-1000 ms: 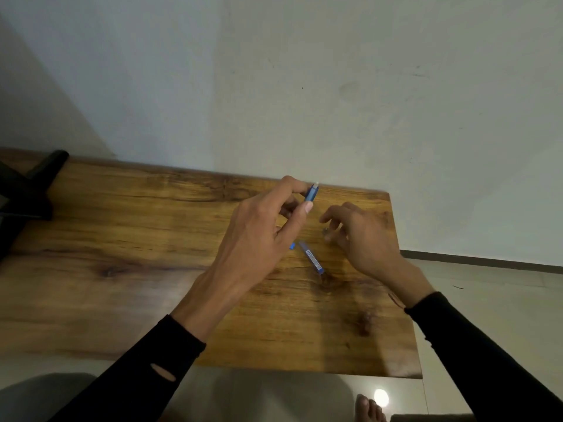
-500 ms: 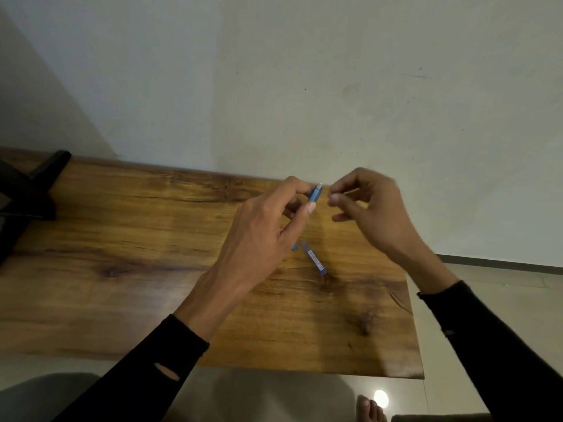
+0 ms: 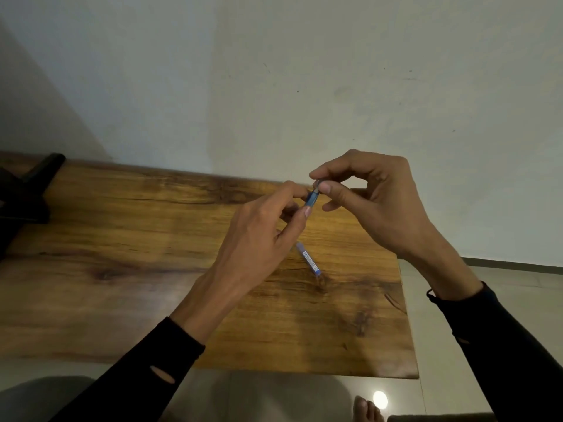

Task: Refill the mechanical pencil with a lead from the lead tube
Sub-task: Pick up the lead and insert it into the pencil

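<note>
My left hand point(image 3: 259, 236) grips a blue mechanical pencil point(image 3: 312, 198) above the table, its top end tilted up and to the right. Most of the barrel is hidden behind my fingers. My right hand point(image 3: 371, 205) pinches the small cap at the pencil's top end between thumb and forefinger. A slim blue lead tube point(image 3: 308, 259) with a white label lies flat on the wooden table point(image 3: 122, 269), just below and right of my left hand.
The table's right edge runs near my right wrist, with tiled floor beyond. A black object point(image 3: 27, 190) sits at the table's far left corner. The wall stands right behind the table. A bare foot point(image 3: 365, 409) shows on the floor below.
My right hand rose from the table near the lead tube up to the pencil's top end and closed its thumb and forefinger on the cap. The left hand stayed in place.
</note>
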